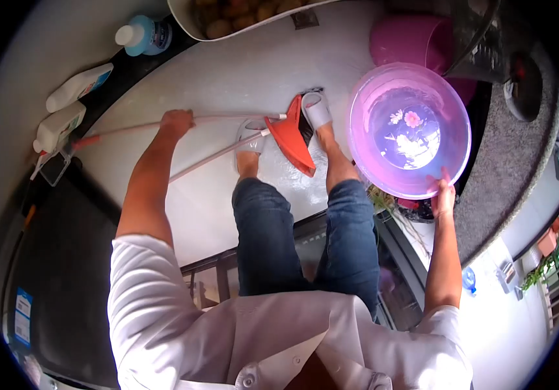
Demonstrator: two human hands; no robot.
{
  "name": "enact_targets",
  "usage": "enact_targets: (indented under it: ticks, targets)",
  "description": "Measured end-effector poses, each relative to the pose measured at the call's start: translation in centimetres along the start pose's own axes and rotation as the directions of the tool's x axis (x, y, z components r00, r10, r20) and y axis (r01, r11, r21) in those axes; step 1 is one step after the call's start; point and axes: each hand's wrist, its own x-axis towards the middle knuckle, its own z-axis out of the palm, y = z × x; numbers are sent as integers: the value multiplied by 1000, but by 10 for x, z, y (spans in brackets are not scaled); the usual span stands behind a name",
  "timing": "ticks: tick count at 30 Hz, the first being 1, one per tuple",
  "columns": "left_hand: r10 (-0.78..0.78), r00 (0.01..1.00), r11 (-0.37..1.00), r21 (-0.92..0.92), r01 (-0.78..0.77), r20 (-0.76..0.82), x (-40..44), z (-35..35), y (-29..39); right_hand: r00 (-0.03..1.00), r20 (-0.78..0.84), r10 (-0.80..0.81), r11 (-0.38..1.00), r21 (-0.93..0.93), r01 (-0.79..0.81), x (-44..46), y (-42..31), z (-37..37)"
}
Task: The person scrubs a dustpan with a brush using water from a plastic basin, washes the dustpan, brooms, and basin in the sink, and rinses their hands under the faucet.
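My left hand [176, 123] is closed around a long pale pink pole [227, 117] with a red end. The pole's white tip reaches an orange-red dustpan or broom head [290, 140] on the floor between my feet. Dark bristles show beside it. A second pink pole [204, 161] runs from the same spot toward my left. With my right hand [444, 194] I grip the near rim of a translucent pink-purple basin [363, 146]. Pink and white flowers decorate its bottom, which shines brightly. I cannot tell whether it holds water.
Two white bottles [79, 88] and a blue bottle [144, 36] stand along the left wall. A white container [191, 23] of round brown items is at the top. A magenta bucket [409, 40] stands behind the basin, and a grey stone counter [510, 175] curves along the right.
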Motion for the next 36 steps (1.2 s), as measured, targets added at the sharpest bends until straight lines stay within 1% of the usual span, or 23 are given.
enact_targets:
  ticks: [2, 5, 6, 7, 8, 10, 11, 12, 13, 14, 15, 16, 18, 20, 22, 24, 25, 26, 28, 29, 32, 34, 36]
  targets:
    - [75, 997, 997, 9, -75, 8, -41, -6, 15, 998, -51, -38, 999, -31, 36, 6, -2, 9]
    - [-34, 999, 999, -4, 34, 42, -65, -4, 36, 992, 19, -125, 971, -205, 126, 8, -3, 6]
    - [-85, 996, 996, -19, 86, 40, -66, -8, 43, 983, 49, -176, 942, -281, 182, 13, -4, 7]
    - [-90, 996, 996, -27, 90, 4, -66, -6, 47, 971, 92, -219, 903, -359, 238, 21, -5, 12]
    - [-100, 995, 994, -39, 99, -25, -68, 1, 53, 939, 84, -335, 855, -392, 340, 23, -2, 25]
    - [-121, 991, 992, -43, 119, -56, -70, 11, 60, 947, 145, -287, 802, -504, 321, 28, 1, 50]
    - [-128, 990, 991, -43, 125, -60, -68, 13, 65, 923, 148, -354, 619, -703, 351, 37, 17, 59]
    - [-132, 989, 991, -40, 130, -70, -67, 13, 69, 693, 307, -652, 251, -775, 580, 42, 33, 73]
    - [-139, 988, 990, -43, 136, -69, -67, 14, 73, 841, 200, -503, 315, -864, 393, 9, 13, 112]
    - [-125, 990, 991, -51, 122, -63, -68, 16, 74, 866, 179, -467, 284, -897, 339, -1, 9, 132]
    - [-119, 991, 992, -60, 115, -61, -70, 21, 72, 915, 141, -379, 312, -911, 269, -17, -2, 151]
    - [-116, 991, 991, -67, 112, -62, -72, 24, 70, 752, 250, -610, 199, -870, 451, -1, 20, 145]
    - [-23, 1000, 997, -78, 22, -15, -80, 24, 73, 752, 222, -620, 217, -873, 436, -30, -5, 158]
    - [63, 995, 991, -119, -54, 73, -86, 16, 80, 693, 227, -684, 147, -888, 436, -31, -13, 141]
    - [-1, 999, 975, -222, 11, 47, -91, 9, 86, 654, 216, -725, 116, -898, 425, -33, -8, 109]
    - [-28, 1000, 980, -198, 29, 10, -78, -11, 90, 620, 203, -757, 113, -895, 431, -32, -3, 86]
    - [-33, 999, 981, -192, 33, 3, -81, -15, 96, 562, 161, -811, 114, -899, 422, -37, -2, 78]
    - [-35, 999, 985, -170, 40, 28, -82, -19, 100, 650, 82, -755, 190, -922, 338, -48, -12, 74]
    - [-56, 997, 990, -124, 63, 61, -78, -27, 106, 778, -80, -623, 324, -932, 164, -68, -36, 66]
    - [-21, 996, 991, -129, 32, 88, -81, -23, 99, 706, -52, -706, 290, -931, 222, -62, -33, 54]
    - [-60, 997, 989, -131, 64, 38, -88, -14, 93, 709, -72, -701, 350, -901, 255, -69, -45, 42]
    - [-56, 998, 987, -152, 60, 26, -81, -6, 98, 728, -95, -679, 333, -924, 190, -64, -45, 33]
    - [-65, 997, 993, -95, 69, 40, -85, -33, 92, 691, -113, -714, 362, -905, 226, -57, -51, 34]
